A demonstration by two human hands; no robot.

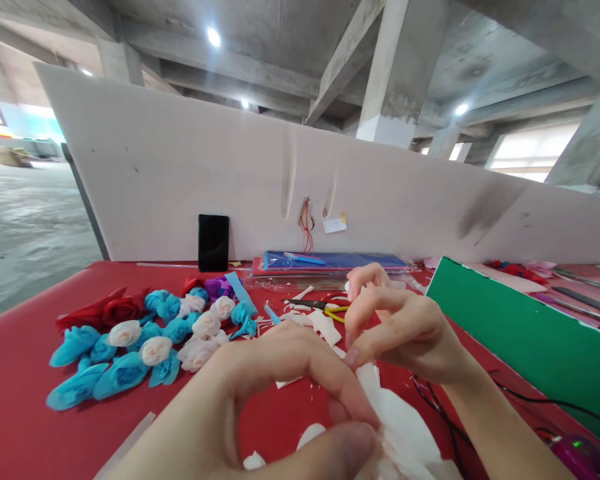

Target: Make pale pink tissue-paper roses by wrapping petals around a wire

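Note:
My left hand [300,380], large in the foreground, pinches thin white crepe paper [403,427] between thumb and forefinger. The paper spreads out below and to the right of those fingertips, partly hidden by the hand. Just beyond, my right hand [405,330] has thumb and forefinger brought together near the paper's upper end. Whatever lies in that pinch is too small to make out. Small white pieces [310,437] show on the red table [275,420] below my left hand. Past the right fingers lie scissors with yellow handles [335,311] and white paper scraps [325,325].
Blue [123,377], white [156,350] and red paper flowers [123,308] cluster on the left. A black tablet [213,243] leans against the white partition [205,160]. Packed coloured sheets [340,260] lie at the back. A green board [520,347] and black cables [445,417] are on the right.

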